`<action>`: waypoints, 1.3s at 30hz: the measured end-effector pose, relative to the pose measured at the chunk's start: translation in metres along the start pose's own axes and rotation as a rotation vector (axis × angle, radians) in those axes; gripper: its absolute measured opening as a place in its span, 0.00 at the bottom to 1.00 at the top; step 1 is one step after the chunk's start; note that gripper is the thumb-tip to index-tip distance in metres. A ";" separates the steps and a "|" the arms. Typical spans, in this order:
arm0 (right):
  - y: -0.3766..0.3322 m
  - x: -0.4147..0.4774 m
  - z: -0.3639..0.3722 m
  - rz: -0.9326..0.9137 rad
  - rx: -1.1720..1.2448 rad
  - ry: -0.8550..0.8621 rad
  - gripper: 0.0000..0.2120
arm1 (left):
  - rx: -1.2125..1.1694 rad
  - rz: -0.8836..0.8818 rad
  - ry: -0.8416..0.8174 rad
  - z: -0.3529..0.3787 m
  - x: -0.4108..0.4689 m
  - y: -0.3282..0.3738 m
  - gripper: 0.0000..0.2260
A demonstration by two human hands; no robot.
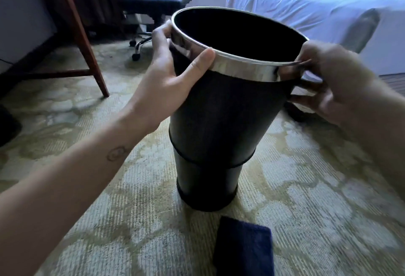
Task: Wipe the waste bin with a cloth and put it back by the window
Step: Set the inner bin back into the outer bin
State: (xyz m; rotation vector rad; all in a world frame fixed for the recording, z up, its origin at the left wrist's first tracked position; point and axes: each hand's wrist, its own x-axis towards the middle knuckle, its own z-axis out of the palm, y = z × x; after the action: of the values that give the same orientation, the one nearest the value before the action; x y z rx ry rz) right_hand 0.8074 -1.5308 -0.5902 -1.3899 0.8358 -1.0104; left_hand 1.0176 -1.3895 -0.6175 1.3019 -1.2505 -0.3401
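Observation:
A tall black waste bin (pixel 219 122) with a shiny metal rim stands in the middle of the view, over patterned carpet; whether its base touches the floor I cannot tell. My left hand (pixel 173 74) grips the rim on the left side, thumb on the metal band. On the right side, my right hand (pixel 337 83) holds the rim, fingers curled against the wall. The bin's inside is dark and looks empty. A folded dark blue cloth (pixel 244 248) lies on the carpet just in front of the bin, touched by neither hand.
A wooden desk leg (pixel 87 41) stands at the left, with a black wheeled office chair (pixel 151 2) behind it. A bed with white sheets (pixel 317 6) fills the upper right. Beige patterned carpet (pixel 109 210) covers the floor.

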 end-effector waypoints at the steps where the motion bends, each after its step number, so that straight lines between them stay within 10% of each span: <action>1: 0.003 -0.008 0.015 0.112 -0.031 -0.067 0.07 | 0.028 0.003 0.037 -0.005 -0.007 -0.006 0.27; 39: 0.173 0.009 0.039 0.360 -0.061 -0.173 0.24 | 0.042 -0.412 -0.078 0.005 -0.079 -0.170 0.31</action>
State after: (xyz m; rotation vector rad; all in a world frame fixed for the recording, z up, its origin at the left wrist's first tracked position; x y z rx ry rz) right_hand 0.8601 -1.5378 -0.7597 -1.2976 0.9508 -0.5845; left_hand 1.0576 -1.3848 -0.8004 1.5950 -1.0510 -0.6653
